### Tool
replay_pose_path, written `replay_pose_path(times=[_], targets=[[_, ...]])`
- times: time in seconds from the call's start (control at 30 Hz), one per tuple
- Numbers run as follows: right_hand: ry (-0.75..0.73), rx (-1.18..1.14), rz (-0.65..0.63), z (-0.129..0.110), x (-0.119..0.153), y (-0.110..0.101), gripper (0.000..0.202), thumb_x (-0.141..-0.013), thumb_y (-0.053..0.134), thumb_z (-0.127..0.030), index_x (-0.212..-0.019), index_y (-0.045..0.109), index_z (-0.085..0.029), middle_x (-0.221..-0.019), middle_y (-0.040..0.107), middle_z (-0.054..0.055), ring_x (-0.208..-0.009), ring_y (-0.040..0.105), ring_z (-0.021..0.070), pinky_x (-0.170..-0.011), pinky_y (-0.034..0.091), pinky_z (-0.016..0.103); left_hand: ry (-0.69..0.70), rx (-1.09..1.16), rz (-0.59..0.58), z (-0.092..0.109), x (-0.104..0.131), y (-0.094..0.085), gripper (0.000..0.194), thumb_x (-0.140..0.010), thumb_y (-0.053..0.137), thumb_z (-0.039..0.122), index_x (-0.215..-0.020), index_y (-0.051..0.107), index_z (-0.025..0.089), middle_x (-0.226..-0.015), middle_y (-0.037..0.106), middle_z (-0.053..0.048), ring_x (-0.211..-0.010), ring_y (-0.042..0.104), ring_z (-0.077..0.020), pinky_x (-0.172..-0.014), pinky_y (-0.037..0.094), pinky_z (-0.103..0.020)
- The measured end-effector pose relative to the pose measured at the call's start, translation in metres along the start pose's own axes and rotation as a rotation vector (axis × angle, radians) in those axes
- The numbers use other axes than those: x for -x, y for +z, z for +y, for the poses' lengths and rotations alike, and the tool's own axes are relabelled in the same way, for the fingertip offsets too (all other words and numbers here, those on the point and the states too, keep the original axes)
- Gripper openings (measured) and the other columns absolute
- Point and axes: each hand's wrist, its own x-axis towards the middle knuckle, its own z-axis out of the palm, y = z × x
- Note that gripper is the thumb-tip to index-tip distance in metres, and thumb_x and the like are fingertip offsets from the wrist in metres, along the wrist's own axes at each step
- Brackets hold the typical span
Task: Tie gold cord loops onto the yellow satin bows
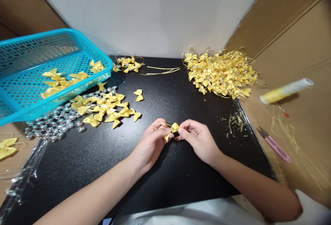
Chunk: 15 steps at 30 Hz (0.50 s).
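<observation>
Near the middle of the black table, a yellow ribbon bow (175,127) with gold cord loops is between my two hands. My left hand (152,142) pinches the bow and its cord between thumb and fingers. From the other side, my right hand (200,138) has thumb and forefinger pressed together at the bow's right edge. The fingertips hide part of the cord. Loose yellow bows (103,109) and silver beads (55,123) lie to the left. Several gold cord pieces (160,71) rest farther back.
A turquoise basket (59,33) with bows stands at the left. A large pile of corded bows (222,73) fills the back right. Beyond the right edge lie pink-handled snips (278,148), a yellow-and-white roll (287,90) and loose threads. Cord scraps (237,121) are on the table's right.
</observation>
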Motion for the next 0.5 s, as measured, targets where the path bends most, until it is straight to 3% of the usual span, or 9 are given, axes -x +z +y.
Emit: replay_pose_path(times=[0.5], targets=[[-0.089,0.106,0.063,-0.0009,0.0017,0.0017,0.027,-0.08,0.068,-0.044,-0.074,0.061,-0.018,-0.069,0.061,0.0,-0.064,0.062,0.0127,-0.062,0.055,0.025,-0.008,0.131,0.033,0.0025,-0.0012,0.0021,0.024,-0.059,0.079,0.007,-0.063,0.058,0.017,-0.056,0.054,0.008,-0.054,0.054,-0.0071,-0.055,0.043,-0.02]])
